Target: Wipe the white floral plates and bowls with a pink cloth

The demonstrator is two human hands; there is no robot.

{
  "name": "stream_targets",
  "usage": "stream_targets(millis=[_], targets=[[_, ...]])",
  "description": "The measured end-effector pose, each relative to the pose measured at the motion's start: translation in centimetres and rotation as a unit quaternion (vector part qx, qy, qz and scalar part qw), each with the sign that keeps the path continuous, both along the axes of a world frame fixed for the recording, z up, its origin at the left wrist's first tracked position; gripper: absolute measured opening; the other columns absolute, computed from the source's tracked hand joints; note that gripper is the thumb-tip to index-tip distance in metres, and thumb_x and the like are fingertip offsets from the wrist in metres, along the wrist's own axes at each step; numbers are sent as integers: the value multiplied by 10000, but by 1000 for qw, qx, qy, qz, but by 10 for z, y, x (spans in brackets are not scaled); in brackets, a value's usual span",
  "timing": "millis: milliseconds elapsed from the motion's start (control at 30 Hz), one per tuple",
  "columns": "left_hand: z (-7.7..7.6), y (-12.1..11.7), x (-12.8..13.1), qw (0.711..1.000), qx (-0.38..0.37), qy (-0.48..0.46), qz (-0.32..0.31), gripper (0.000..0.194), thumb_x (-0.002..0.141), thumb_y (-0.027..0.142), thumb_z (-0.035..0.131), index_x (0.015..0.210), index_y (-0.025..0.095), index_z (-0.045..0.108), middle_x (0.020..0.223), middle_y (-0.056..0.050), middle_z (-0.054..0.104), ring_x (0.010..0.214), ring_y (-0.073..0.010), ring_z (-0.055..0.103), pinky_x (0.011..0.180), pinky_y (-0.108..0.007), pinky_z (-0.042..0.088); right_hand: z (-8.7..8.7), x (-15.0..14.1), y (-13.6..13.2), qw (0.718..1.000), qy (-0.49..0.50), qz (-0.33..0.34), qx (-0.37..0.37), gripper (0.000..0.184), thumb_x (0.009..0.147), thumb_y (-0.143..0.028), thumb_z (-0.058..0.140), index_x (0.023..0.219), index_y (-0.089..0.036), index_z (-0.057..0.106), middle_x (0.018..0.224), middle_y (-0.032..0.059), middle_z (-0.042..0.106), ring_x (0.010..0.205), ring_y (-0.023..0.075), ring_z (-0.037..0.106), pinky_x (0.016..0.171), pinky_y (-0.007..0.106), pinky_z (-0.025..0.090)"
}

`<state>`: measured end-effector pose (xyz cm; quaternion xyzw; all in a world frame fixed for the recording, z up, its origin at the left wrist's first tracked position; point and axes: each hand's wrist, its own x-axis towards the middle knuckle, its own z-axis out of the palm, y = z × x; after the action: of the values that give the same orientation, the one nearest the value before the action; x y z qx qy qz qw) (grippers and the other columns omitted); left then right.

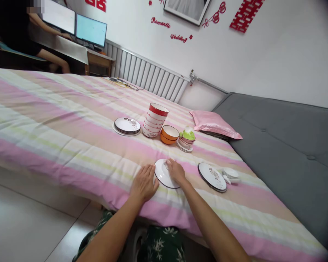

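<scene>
A white plate with a dark rim (pixel 163 177) lies on the striped bedspread in front of me. My left hand (pixel 144 182) is at its left edge, fingers stretched out flat and the thumb apart. Over the plate's right part, my right hand (pixel 176 171) has its fingers bent together around a bit of white tissue (pixel 166 165), which is mostly hidden and presses on the plate. To the right lies a stack of floral plates (pixel 213 176). Beside it are small white dishes (pixel 231 173) with white spoon-like pieces.
Behind the plate stand floral plates (pixel 127 124), a tall stack of red-rimmed bowls (pixel 154 122), orange bowls (pixel 169 135) and small dishes with a green piece (pixel 188 134). A pink pillow (pixel 215 123) leans near the grey headboard (pixel 278 142). A person (pixel 13 32) sits at a desk, far left.
</scene>
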<state>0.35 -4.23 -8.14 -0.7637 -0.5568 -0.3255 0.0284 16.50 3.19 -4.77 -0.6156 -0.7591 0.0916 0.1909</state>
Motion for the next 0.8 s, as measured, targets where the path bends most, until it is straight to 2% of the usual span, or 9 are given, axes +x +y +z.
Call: stream_targets(millis=[100,200,433,667,800], targets=[[-1,0,0,1000,0,-2,15,507,801,266,447,1261,59,498,1284,-188,555,1228,-305,475,1058,-468,329,4,-12,15,998,-19,61,-9,373,952,-325,315,1088,-229,649,1123,49,680,1095,195,598,922,309,429],[-1,0,1,1000,4,-7,28,541,783,260,464,1275,37,478,1291,-198,543,1239,-315,460,1067,-463,319,4,-25,18,993,-35,114,-3,358,948,-308,340,1102,-217,650,1179,52,656,1179,202,546,986,334,397],[-4,0,1,999,13,-22,37,533,782,272,462,1272,63,476,1272,-198,549,1238,-322,456,1056,-487,328,4,-35,-19,976,-54,207,33,394,946,-289,354,1241,-146,571,1303,78,567,1336,195,374,1112,363,284],[-6,-1,-1,1000,12,-10,25,574,761,351,494,1249,49,497,1282,-210,539,1238,-328,455,1071,-469,318,-7,-7,-59,964,-38,250,84,407,947,-293,360,1315,-196,504,1361,55,510,1359,202,334,1127,431,275],[-5,-1,0,1000,11,-6,23,583,742,333,508,1241,33,497,1280,-213,540,1229,-327,458,1079,-459,310,-15,15,-75,968,-36,226,102,414,960,-318,353,1326,-182,489,1377,58,489,1367,211,316,1120,437,273]])
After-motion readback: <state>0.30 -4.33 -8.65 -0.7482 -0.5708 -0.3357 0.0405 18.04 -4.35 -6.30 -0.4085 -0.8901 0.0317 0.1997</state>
